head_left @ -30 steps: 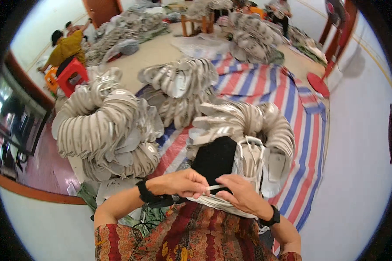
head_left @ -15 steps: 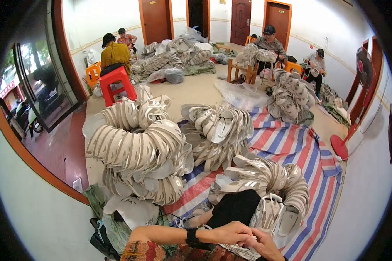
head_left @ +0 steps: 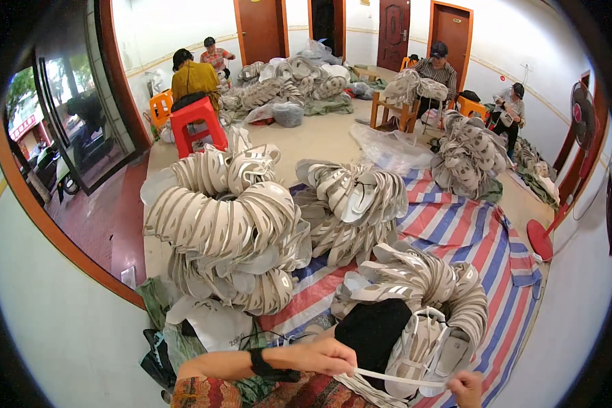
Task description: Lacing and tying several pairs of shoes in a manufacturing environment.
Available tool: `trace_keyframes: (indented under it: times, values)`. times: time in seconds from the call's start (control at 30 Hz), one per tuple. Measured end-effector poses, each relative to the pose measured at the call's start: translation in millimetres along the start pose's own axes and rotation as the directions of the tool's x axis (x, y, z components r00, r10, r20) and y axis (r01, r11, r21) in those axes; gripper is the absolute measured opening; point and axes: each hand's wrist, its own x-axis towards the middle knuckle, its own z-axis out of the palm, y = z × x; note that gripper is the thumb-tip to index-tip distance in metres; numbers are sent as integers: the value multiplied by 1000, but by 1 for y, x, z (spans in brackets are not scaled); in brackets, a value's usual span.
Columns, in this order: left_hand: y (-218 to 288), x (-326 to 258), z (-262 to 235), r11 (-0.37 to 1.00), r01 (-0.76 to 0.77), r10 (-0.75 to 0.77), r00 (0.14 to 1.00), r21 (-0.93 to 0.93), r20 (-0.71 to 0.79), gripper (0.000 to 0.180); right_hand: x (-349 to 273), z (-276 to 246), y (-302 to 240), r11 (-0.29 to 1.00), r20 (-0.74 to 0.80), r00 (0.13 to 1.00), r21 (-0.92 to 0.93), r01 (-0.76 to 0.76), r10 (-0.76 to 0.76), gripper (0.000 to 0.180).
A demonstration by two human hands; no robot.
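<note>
A flat white shoelace (head_left: 400,379) stretches between my two hands. My left hand (head_left: 332,355), below a black wristband, is closed on one end of it. On the other end, lower right, my right hand (head_left: 465,387) is closed in a fist. A grey-beige shoe upper (head_left: 415,338) with white laces threaded in it rests just behind the stretched lace. More white laces (head_left: 366,394) lie in a bunch over my patterned lap (head_left: 313,393). Next to the upper, black cloth (head_left: 372,330) covers my knee.
Curved stacks of shoe uppers (head_left: 224,217) stand ahead, with another pile (head_left: 350,204) in the middle and one (head_left: 428,275) behind my knee. A striped sheet (head_left: 466,238) covers the floor at right. A red stool (head_left: 196,128), a fan (head_left: 581,115) and several seated people are farther off.
My hands have moved apart from being together over my lap, pulling the white lace out straight between them. The whole view has shifted slightly.
</note>
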Motion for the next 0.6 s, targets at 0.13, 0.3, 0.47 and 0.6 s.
trace_keyframes:
  times: [0.13,0.3,0.47,0.6]
  values:
    - [51,-10,-19,940,-180,74,937,289,341,20,4,-23,65,968,-339,910,-1,252,-238,14]
    - [71,-70,-70,740,312,-223,950,596,-220,14,37,-53,44,877,-638,769,387,285,32,24]
    - [20,-124,-115,782,489,-215,794,387,-568,11,36,-91,90,670,-638,770,568,478,-8,30]
    - [-22,-158,-137,815,501,-157,674,290,-722,10,9,-115,131,355,-688,725,686,635,34,33]
